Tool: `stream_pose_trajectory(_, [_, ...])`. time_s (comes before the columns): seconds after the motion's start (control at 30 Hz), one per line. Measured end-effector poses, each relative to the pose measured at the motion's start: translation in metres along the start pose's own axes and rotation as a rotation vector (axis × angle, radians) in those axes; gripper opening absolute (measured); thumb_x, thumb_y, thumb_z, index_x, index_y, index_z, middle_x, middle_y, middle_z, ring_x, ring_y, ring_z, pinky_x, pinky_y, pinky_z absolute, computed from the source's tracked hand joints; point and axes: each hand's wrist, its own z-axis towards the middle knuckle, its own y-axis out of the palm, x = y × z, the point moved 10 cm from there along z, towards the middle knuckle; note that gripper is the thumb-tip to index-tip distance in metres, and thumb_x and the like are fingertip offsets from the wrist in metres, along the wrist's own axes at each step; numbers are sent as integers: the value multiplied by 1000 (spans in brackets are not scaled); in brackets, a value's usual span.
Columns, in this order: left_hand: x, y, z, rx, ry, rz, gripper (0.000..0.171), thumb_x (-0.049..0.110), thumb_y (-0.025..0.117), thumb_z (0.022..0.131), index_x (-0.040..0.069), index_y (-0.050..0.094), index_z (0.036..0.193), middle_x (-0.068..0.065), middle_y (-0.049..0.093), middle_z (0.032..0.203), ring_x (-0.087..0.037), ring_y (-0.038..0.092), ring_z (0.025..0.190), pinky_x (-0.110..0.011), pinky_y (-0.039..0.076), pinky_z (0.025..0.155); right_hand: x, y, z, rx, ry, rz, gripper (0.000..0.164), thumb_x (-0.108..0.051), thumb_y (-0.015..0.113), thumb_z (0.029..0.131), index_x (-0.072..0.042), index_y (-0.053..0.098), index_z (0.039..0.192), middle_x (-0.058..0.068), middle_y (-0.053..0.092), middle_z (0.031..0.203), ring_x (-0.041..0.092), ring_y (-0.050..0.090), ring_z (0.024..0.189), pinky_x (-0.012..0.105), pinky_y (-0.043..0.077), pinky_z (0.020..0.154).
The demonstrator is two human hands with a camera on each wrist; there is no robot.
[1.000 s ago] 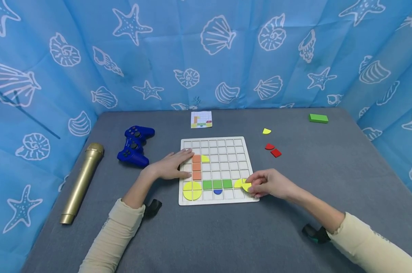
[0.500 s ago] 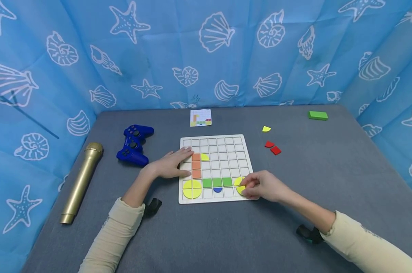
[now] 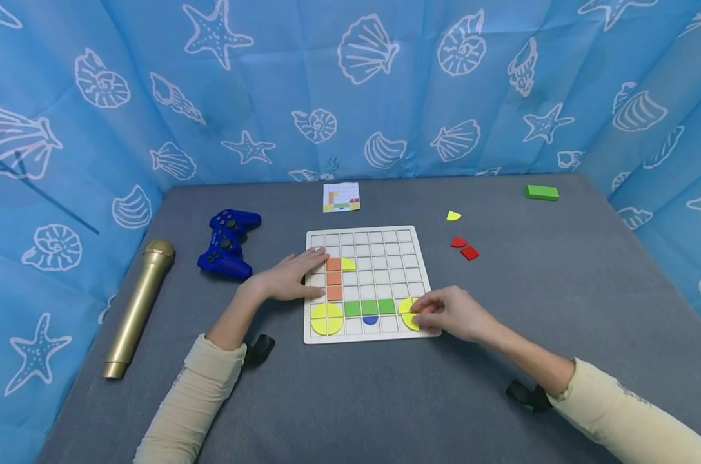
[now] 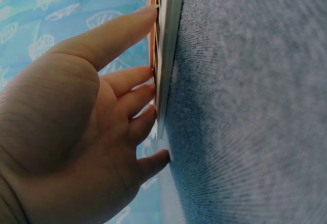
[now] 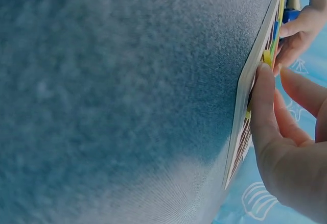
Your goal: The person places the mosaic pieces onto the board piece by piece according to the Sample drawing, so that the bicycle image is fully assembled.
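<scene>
My left hand [image 3: 289, 277] rests with spread fingers on the left edge of a white gridded board [image 3: 385, 241]. In the left wrist view, its fingertips meet the board's edge. At the board's lower right corner, my right hand [image 3: 454, 312] pinches a yellow quarter-circle tile [image 3: 410, 320] with thumb and fingers, low on the grid and partly hidden by them. Another yellow quarter [image 3: 406, 305] lies just above it. The board also bears orange squares [image 3: 334, 278], a yellow quarter [image 3: 347, 264], green squares [image 3: 369, 307], a blue half-circle [image 3: 371, 319] and a yellow circle of quarters [image 3: 327, 319].
Behind the board lies a small pattern card [image 3: 341, 197]. A blue game controller [image 3: 227, 245] and a gold microphone [image 3: 139, 309] are at left. To the right lie a yellow quarter [image 3: 453, 216], red tiles [image 3: 469, 252] and a green block [image 3: 542, 193].
My right hand has moved slightly left and brought the yellow quarter-circle tile from a skewed position into line below the other quarter. My left hand has stayed on the board.
</scene>
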Motion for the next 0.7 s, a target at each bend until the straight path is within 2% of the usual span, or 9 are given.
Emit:
stream_pose_trajectory(0.17, [0,0,0,-1,1,1,79,39,59,94,8,17,153,-10,10,158,-23,3,144,-51,5,113,-3,-2,-1,27,-22,-7,15,-9,69,87,0,71,99,1,64,73,17,61,64,26,48,55])
stream_pose_trajectory(0.33, [1,0,0,0,5,5,79,38,59,94,8,17,153,-11,11,158,-24,4,144,-51,5,112,-3,-2,-1,37,-10,4,17,-12,70,88,0,71,100,1,66,76,16,61,66,28,50,57])
stream_pose_trajectory(0.7, [0,0,1,5,-2,11,78,37,60,93,7,19,153,-12,11,158,-25,4,144,-51,6,112,-4,-1,0,23,14,64,17,-11,66,91,3,70,100,5,68,81,18,61,70,30,52,62])
